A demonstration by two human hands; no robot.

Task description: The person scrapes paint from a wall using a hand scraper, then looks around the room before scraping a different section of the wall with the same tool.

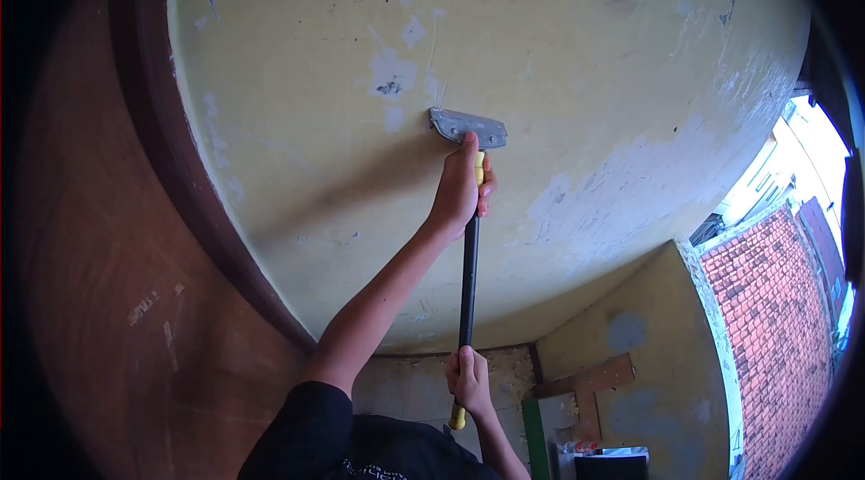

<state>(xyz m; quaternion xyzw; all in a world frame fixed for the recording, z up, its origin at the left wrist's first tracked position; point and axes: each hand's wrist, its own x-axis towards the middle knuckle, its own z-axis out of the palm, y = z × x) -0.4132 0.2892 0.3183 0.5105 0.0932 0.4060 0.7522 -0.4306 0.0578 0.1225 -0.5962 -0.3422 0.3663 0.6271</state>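
Note:
A long-handled scraper (468,264) with a black shaft runs upright in front of me, its wide grey metal head (482,130) against the yellow wall (577,57). My left hand (462,181) is wrapped round the yellow collar just below the head, thumb stretched up onto the metal. Lower down, my right hand (468,379) grips the shaft close above its yellow end cap (458,418). Pale bare patches (389,75) and flaked spots mark the paint above and left of the blade. A scratched, peeling area (604,192) lies to its right.
A reddish-brown wooden panel (117,237) with a dark frame (194,183) borders the wall on the left. At the right, an opening shows a tiled roof (766,282) outside. Boards (586,381) and a dark-screened object (613,465) stand low at the bottom right.

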